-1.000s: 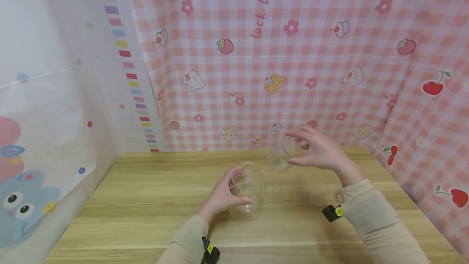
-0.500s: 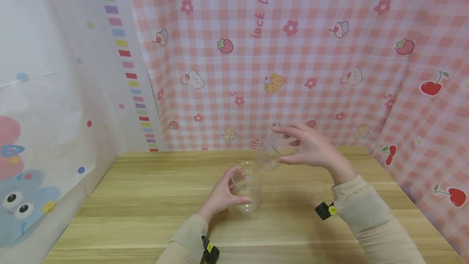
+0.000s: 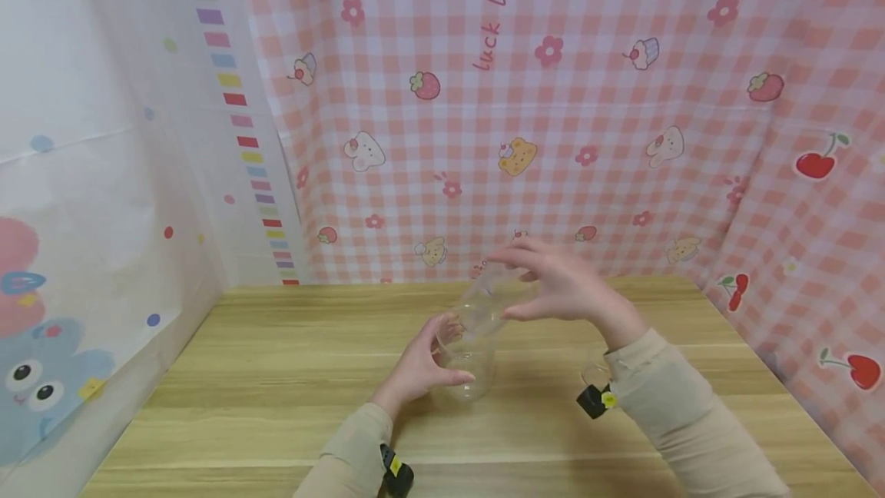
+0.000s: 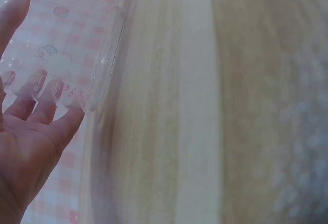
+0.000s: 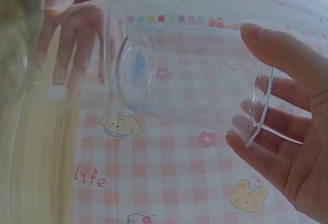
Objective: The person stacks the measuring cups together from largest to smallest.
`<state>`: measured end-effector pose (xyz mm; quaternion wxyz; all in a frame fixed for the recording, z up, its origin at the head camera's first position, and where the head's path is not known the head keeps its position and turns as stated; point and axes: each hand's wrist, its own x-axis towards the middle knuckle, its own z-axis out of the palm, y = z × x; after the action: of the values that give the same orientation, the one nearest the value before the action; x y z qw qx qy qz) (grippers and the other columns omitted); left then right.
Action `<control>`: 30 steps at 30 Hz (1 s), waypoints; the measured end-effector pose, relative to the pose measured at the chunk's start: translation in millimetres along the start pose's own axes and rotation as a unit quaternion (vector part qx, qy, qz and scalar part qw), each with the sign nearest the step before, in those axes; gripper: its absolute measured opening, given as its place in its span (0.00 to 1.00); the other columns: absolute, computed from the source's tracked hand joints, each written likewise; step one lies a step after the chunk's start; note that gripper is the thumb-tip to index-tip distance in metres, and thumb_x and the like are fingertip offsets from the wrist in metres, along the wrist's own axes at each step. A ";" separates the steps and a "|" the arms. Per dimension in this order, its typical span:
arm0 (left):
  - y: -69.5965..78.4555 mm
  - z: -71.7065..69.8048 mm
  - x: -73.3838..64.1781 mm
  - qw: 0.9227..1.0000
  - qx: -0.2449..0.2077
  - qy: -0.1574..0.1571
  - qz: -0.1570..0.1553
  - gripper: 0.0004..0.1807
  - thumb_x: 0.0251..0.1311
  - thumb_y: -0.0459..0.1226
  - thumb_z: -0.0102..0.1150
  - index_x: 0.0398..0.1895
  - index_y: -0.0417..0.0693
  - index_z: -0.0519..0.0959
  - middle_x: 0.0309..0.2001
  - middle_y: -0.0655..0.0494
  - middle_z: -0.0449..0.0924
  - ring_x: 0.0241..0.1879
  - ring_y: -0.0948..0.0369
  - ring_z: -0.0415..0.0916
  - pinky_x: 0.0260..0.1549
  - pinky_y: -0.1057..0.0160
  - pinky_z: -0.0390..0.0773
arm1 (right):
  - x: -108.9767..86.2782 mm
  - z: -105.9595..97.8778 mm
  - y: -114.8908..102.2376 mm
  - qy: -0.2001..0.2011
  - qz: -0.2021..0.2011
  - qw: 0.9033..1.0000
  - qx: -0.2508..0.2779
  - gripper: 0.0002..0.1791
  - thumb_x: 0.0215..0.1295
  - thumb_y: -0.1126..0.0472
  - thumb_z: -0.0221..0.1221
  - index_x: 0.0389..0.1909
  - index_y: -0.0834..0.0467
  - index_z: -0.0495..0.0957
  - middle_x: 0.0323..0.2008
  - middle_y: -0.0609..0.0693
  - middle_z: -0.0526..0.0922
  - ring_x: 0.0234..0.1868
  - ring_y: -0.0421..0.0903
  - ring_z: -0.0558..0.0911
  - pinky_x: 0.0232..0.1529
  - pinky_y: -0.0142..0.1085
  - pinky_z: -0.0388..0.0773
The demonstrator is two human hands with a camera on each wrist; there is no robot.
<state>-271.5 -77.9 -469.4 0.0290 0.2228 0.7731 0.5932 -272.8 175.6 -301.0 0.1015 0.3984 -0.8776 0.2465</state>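
My left hand (image 3: 420, 366) grips a clear cup (image 3: 477, 376) standing upright on the wooden table, thumb in front and fingers behind. My right hand (image 3: 565, 284) holds a second clear cup (image 5: 189, 70) by its rim, between thumb and fingertips. That cup is tilted, its base pointing down and left towards the mouth of the first. In the right wrist view the base sits right at the lower cup's rim; whether it is inside is hard to tell. The left wrist view shows the fingertips (image 4: 77, 106) against the lower cup's clear wall.
Beside my right wrist, a faint clear round object (image 3: 593, 369) stands on the wooden table (image 3: 276, 375), partly hidden by the wrist camera (image 3: 592, 401). A pink checked cloth (image 3: 442, 121) hangs behind the table, and a white printed cloth (image 3: 104, 175) hangs at the left.
My right hand has moved left with its cup, bringing the base from beside the lower cup to its mouth. The left hand and its cup have stayed put.
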 end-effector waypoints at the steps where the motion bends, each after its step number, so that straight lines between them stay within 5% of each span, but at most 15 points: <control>1: 0.3 -0.1 -0.1 1.000 0.000 0.000 0.001 0.53 0.43 0.33 0.80 0.73 0.45 0.59 0.66 0.43 0.69 0.65 0.46 0.67 0.60 0.46 0.72 | 1.4 1.5 -0.6 -0.002 -0.005 1.000 0.001 0.42 0.46 0.57 0.78 0.66 0.52 0.74 0.59 0.53 0.75 0.47 0.52 0.84 0.41 0.39 0.84; 12: -4.2 -0.5 1.8 1.000 -0.011 -0.001 -0.008 0.53 0.40 0.34 0.81 0.72 0.52 0.61 0.66 0.49 0.69 0.65 0.50 0.67 0.61 0.47 0.71 | 11.9 21.0 -4.5 -0.026 -0.040 0.997 -0.061 0.42 0.44 0.52 0.78 0.63 0.55 0.76 0.58 0.53 0.77 0.47 0.49 0.81 0.41 0.36 0.83; 18: -4.1 -0.3 0.9 1.000 -0.006 0.000 -0.012 0.53 0.41 0.35 0.81 0.72 0.52 0.61 0.67 0.51 0.67 0.66 0.50 0.65 0.62 0.47 0.70 | 13.9 33.9 -4.8 -0.042 -0.052 0.993 -0.098 0.42 0.44 0.48 0.78 0.63 0.53 0.76 0.57 0.52 0.78 0.52 0.49 0.79 0.46 0.44 0.82; 30: -2.1 -0.5 0.1 1.000 0.009 -0.001 -0.012 0.51 0.44 0.33 0.80 0.73 0.53 0.60 0.68 0.51 0.65 0.67 0.49 0.64 0.61 0.46 0.71 | 16.6 52.9 -3.1 -0.068 -0.058 0.990 -0.108 0.41 0.43 0.48 0.78 0.61 0.54 0.78 0.57 0.51 0.77 0.57 0.50 0.77 0.54 0.46 0.79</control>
<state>-272.4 -78.7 -471.2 0.0348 0.2141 0.7812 0.5853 -280.5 135.9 -339.1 0.0978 0.4513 -0.8793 0.1165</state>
